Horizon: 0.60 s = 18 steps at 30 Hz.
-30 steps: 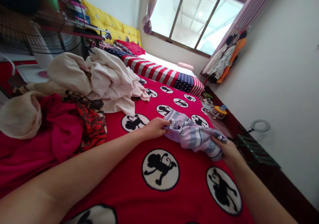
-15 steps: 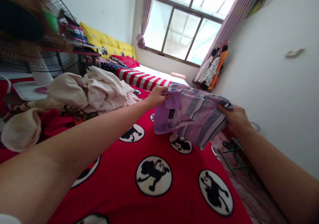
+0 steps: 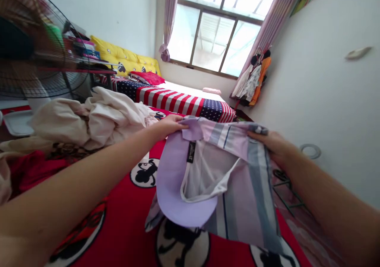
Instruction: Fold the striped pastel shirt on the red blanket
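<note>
A striped shirt [image 3: 234,203] in lilac, grey and white hangs spread between my two hands, above the red bedspread [image 3: 127,227] with its black monkey figures in white circles. My left hand [image 3: 170,126] pinches it by the lilac collar, near the neck opening. On the far side, my right hand [image 3: 273,142] grips the cloth at what looks like the shoulder or sleeve edge. The wide lilac collar sags toward me, and a black label [image 3: 190,152] shows inside the neck. The shirt's lower edge reaches down over the bedspread.
A cream cloth heap [image 3: 109,116] lies to the left, beside a blurred fan [image 3: 44,57]. Behind stands another bed with a stars-and-stripes cover [image 3: 178,100]. Clothes [image 3: 252,79] hang by the window. A green metal frame [image 3: 292,203] stands low at the right.
The shirt has unfolded and dropped open toward me, showing its neck opening and label. Both hands keep their grip and appear slightly lower and further left in view; the view has shifted too.
</note>
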Motion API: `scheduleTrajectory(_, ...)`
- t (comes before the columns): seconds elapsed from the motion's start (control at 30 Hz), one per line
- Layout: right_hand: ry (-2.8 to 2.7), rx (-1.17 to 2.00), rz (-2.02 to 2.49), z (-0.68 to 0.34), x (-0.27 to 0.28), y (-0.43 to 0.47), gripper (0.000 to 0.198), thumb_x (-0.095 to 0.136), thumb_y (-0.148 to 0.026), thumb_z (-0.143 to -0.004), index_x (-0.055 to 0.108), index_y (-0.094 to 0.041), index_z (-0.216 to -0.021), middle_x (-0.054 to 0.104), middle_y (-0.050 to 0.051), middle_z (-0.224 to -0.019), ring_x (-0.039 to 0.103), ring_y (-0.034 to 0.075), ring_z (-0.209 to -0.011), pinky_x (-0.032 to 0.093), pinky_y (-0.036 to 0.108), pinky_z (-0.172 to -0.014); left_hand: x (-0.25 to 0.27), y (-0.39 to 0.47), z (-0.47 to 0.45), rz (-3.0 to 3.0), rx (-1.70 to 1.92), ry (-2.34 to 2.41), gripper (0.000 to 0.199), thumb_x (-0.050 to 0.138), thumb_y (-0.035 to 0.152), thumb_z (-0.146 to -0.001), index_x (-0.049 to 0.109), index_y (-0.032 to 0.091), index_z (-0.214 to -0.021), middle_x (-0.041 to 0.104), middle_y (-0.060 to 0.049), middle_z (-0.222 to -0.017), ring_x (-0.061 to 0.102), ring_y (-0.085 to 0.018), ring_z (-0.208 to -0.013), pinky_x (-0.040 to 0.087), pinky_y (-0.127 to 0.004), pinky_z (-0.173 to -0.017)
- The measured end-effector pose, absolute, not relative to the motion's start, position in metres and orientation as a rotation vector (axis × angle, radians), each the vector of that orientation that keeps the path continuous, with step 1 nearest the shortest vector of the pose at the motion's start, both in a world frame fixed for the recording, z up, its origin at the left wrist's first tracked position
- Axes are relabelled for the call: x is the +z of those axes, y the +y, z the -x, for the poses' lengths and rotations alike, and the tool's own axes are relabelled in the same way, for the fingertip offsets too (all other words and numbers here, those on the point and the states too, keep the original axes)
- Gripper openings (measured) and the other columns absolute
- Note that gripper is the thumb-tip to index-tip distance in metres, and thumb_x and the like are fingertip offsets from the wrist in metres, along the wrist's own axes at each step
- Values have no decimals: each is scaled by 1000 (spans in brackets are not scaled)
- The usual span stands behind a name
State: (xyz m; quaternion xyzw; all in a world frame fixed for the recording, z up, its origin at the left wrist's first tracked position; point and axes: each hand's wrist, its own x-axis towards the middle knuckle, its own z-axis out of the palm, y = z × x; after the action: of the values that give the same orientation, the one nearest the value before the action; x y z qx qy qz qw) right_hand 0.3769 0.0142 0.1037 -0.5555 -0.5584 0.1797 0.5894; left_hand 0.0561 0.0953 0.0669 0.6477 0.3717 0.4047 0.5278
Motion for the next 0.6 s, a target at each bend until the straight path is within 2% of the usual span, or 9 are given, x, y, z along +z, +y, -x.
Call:
scheduleTrajectory(0.07, -1151, 821, 1579, -379, 53, 32, 18, 78, -24, -64, 72, -16, -79, 73, 7, -74, 68, 19, -63, 56, 31, -57, 22, 112, -60, -1605, 917, 1073, 35, 76, 28, -58, 69, 11, -88, 68, -3, -73, 62, -17, -68, 48, -26, -63)
scheduleTrajectory(0.13, -1099, 850, 1686, -384, 5, 42, 21, 78, -31, -63, 70, -15, -74, 71, 7, -67, 65, 19, -56, 52, 29, -48, -15, 123, -60, -1611, 919, 1169, 38, 75, 24, -55, 68, 10, -89, 63, 0, -66, 59, -15, -62, 45, -25, -58)
scheduleTrajectory(0.23, -1031, 743, 1715, -397, -38, 41, 27, 72, -37, -67, 66, -17, -84, 71, 7, -76, 65, 18, -61, 50, 26, -48, -40, 132, -49, -1616, 924, 1229, 44, 70, 30, -62, 64, 10, -101, 62, 0, -68, 58, -14, -62, 46, -24, -57)
scheduleTrajectory(0.33, -1031, 567, 1694, -400, -41, 27, 32, 69, -38, -69, 63, -18, -94, 69, 10, -97, 66, 19, -79, 52, 27, -61, -32, 131, -32, -1668, 902, 1281, 43, 68, 34, -63, 64, 12, -99, 63, -2, -74, 58, -14, -63, 45, -23, -56)
scheduleTrajectory(0.43, -1289, 378, 1660, -374, -21, 5, 30, 67, -38, -70, 66, -19, -93, 69, 9, -100, 65, 21, -85, 51, 30, -71, -12, 111, -17, -1763, 857, 1347, 35, 71, 40, -62, 66, 14, -84, 63, -1, -66, 57, -15, -58, 41, -23, -51)
scheduleTrajectory(0.53, -1658, 478, 1537, -318, -2, -20, 26, 60, -41, -76, 67, -20, -90, 69, 7, -93, 65, 20, -80, 51, 31, -71, 4, 72, -6, -1885, 560, 1358, 43, 62, 58, -69, 66, 15, -74, 65, -4, -65, 58, -16, -55, 37, -22, -46)
scheduleTrajectory(0.6, -1911, 509, 1489, -276, 3, -34, 30, 58, -41, -79, 66, -21, -101, 67, 7, -104, 64, 20, -87, 49, 31, -73, 7, 42, -2, -1943, 263, 1309, 53, 55, 67, -72, 66, 15, -73, 67, -5, -70, 59, -16, -57, 37, -22, -46)
